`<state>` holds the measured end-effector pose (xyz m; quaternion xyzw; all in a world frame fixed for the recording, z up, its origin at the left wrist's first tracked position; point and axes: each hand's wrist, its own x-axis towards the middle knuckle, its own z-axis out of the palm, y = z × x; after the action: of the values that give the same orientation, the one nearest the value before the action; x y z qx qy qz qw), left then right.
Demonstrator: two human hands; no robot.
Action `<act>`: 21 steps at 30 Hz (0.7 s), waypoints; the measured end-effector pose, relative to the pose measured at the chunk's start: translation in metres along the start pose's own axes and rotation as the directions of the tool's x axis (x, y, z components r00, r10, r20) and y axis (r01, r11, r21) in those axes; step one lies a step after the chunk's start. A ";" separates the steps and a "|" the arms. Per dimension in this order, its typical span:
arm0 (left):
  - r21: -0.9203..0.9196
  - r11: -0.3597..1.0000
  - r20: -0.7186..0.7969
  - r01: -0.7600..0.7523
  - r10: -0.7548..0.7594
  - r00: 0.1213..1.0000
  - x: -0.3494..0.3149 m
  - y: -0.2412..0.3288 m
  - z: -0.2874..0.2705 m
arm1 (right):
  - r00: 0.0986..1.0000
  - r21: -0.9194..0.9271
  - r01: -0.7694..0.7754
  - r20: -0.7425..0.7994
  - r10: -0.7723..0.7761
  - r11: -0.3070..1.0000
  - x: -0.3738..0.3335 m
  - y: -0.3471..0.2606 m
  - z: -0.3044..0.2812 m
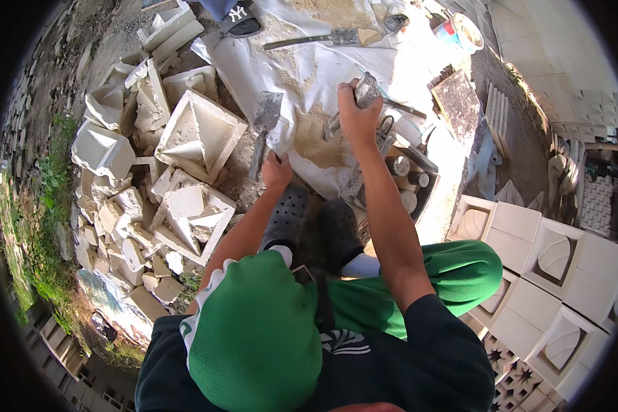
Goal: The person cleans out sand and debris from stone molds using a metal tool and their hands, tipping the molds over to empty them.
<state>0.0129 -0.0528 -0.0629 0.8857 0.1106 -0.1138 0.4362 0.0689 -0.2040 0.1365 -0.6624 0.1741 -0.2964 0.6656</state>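
Nearest the body, green trousers [460, 268] and black clogs [288, 213]. Just beyond, left hand [276, 172] presses the white sheet [309, 75] beside the sand pile [316, 141]; grip state unclear. Right hand [357, 113], grip closed round a grey tool handle [365, 90]. Trowel [264, 123] lies left, broken plaster moulds [199, 134] farther left.

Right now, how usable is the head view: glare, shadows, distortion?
Head view: strong fisheye, black vignette all round, edges of the square white blocks bend near the rim. Hard sun blows out the white sheet and throws dark shadows among the broken moulds. Centre is sharp: right hand gripping a metal tool, left hand on the sheet's edge by a trowel.
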 end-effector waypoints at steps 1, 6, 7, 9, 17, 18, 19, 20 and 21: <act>-0.009 1.000 -0.002 0.006 -0.006 1.000 -0.003 -0.003 -0.001 | 0.998 -0.003 -0.020 0.067 0.020 1.000 0.002 -0.009 0.002; 0.043 0.999 0.014 0.017 -0.018 1.000 -0.001 -0.002 -0.009 | 1.000 0.253 0.009 0.001 -0.010 0.967 -0.018 -0.088 -0.022; 0.040 0.999 0.016 0.005 -0.005 1.000 0.003 0.003 -0.007 | 1.000 0.254 0.021 -0.007 -0.020 0.967 -0.019 -0.069 -0.025; 0.085 0.996 0.022 0.008 -0.010 1.000 0.000 0.003 -0.001 | 0.988 0.143 0.110 -0.122 -0.093 0.984 -0.029 -0.017 -0.030; 0.061 0.998 -0.001 0.001 -0.001 1.000 -0.006 -0.005 -0.006 | 1.000 0.286 0.002 -0.030 0.007 0.958 -0.045 -0.068 -0.045; 0.063 0.998 -0.004 -0.009 0.009 1.000 -0.004 -0.002 -0.005 | 0.992 0.270 0.090 -0.110 -0.062 0.959 -0.052 -0.077 -0.048; 0.065 0.998 -0.008 -0.018 0.018 1.000 -0.003 0.000 -0.006 | 0.974 0.248 0.176 -0.187 -0.131 0.953 -0.058 -0.082 -0.050; 0.062 0.998 -0.004 -0.034 0.034 0.999 0.000 0.002 -0.005 | 0.968 0.274 0.199 -0.207 -0.144 0.941 -0.062 -0.067 -0.063; 0.086 0.996 0.001 -0.036 0.036 0.999 -0.001 0.002 -0.002 | 0.963 0.267 0.213 -0.221 -0.155 0.940 -0.064 -0.041 -0.066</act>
<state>0.0129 -0.0525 -0.0596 0.9055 0.0898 -0.1103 0.3997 -0.0282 -0.2135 0.1621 -0.5392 0.1310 -0.4437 0.7037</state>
